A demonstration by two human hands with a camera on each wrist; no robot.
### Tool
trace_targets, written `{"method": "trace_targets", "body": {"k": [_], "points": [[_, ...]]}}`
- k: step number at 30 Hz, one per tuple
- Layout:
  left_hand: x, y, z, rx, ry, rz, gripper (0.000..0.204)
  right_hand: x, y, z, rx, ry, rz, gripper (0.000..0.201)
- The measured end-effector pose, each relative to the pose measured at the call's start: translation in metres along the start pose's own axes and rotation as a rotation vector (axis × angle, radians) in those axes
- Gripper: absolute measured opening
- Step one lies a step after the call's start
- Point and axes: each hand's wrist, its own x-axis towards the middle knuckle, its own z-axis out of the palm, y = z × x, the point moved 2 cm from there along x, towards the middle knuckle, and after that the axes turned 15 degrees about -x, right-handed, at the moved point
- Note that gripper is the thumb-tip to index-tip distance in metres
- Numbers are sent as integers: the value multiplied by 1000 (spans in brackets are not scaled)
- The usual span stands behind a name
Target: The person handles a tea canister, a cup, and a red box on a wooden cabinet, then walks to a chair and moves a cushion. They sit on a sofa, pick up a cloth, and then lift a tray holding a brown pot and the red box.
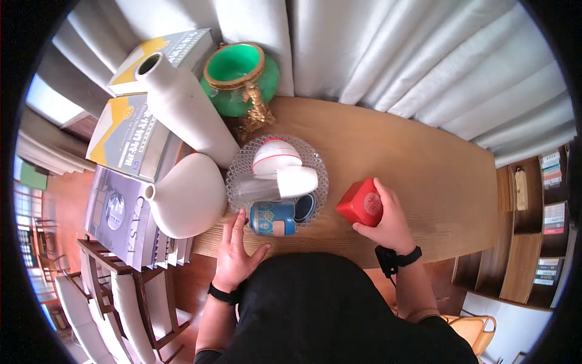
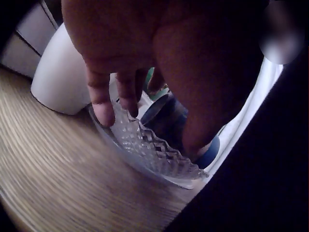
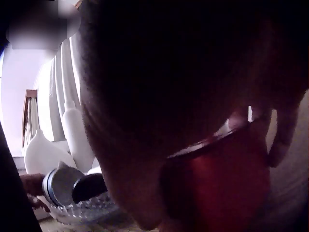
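My right hand [image 1: 391, 221] grips a red box [image 1: 362, 202] between thumb and fingers, to the right of the glass bowl; the right wrist view shows the red box [image 3: 217, 188] dark under the palm. My left hand [image 1: 237, 255] is at the bowl's near left edge, fingers extended beside a blue patterned can [image 1: 271, 218]. In the left wrist view its fingers hang over the rim of the cut-glass bowl [image 2: 154, 150]. Inside the bowl also lie a white cup with a red rim [image 1: 276, 159], a smaller white cup [image 1: 297, 181] and a dark round lid [image 1: 305, 207].
Left of the bowl stand a round white vase [image 1: 188, 197] and a tall white vase [image 1: 191, 112], beside stacked books [image 1: 124, 136]. A green pot with gold trim [image 1: 239, 79] is behind. Grey curtains [image 1: 388, 54] hang along the wooden table's [image 1: 424, 164] far edge.
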Motion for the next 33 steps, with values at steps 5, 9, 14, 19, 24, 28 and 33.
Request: {"method": "trace_targets", "body": {"k": [5,9,14,19,24,28,33], "points": [[-1,-1,-2,32,-23,-65,96,19,-12,-15,120,119,-71,106],[0,5,-4,31,-16,-28,97,40,-34,-22,261,33,-114,104],[-2,4,-5,-1,-1,-37,94,76,-50,-5,793,-124,-101,102],[-7,-1,-5,-12,-4,-33,90,111,-51,15,815,-137,-75,93],[-8,0,-6,-15,21,-20,84,124,-61,30,934,-258,-20,85],[-7,-2,-5,-25,9,-35,84,129,-60,29,968,-317,70,79],[-6,-5,-4,-29,9,-21,83,130,-67,25,898,-355,77,72]]}}
